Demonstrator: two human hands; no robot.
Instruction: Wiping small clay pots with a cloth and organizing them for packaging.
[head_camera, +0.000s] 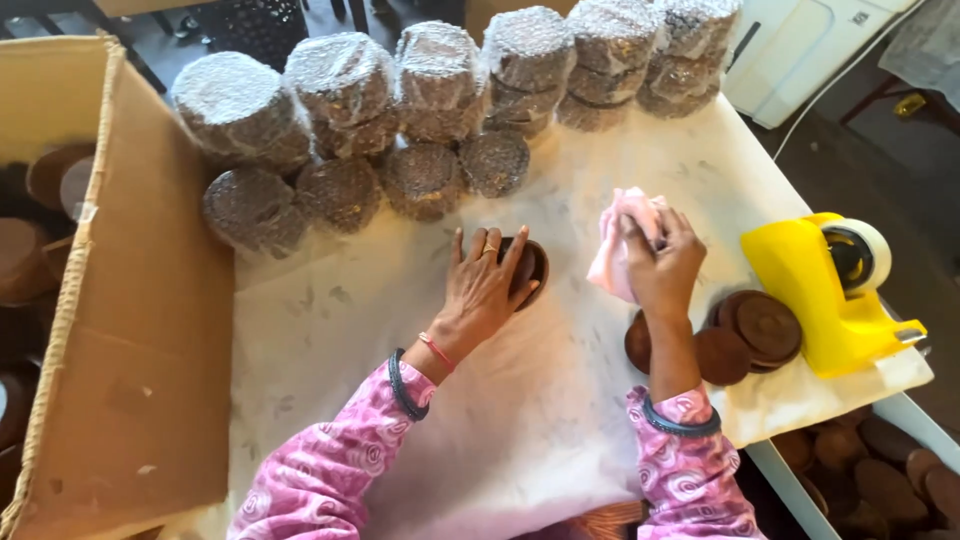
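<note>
Brown and round, a small wooden bowl (530, 268) lies on the white worktop (400, 330), near the middle. The left hand (485, 285) rests flat on it with the fingers spread, so it covers most of the bowl and only the right edge shows. The right hand (662, 262) is raised just beside it and is clenched around a pink cloth (618, 245), which hangs down from the fingers.

Near the right wrist there is a small pile of round wooden discs (750, 335), lying flat on the worktop. Just to the right of them stands a yellow tape dispenser (825, 290) with a roll of tape in it, close to the worktop edge.

At the far side of the worktop many round packs in bubble wrap (350, 90) are stacked in rows. On the left stands a big open cardboard box (140, 340) with more brown wooden pieces inside. Both arms wear pink patterned sleeves (320, 470) and dark bangles.
</note>
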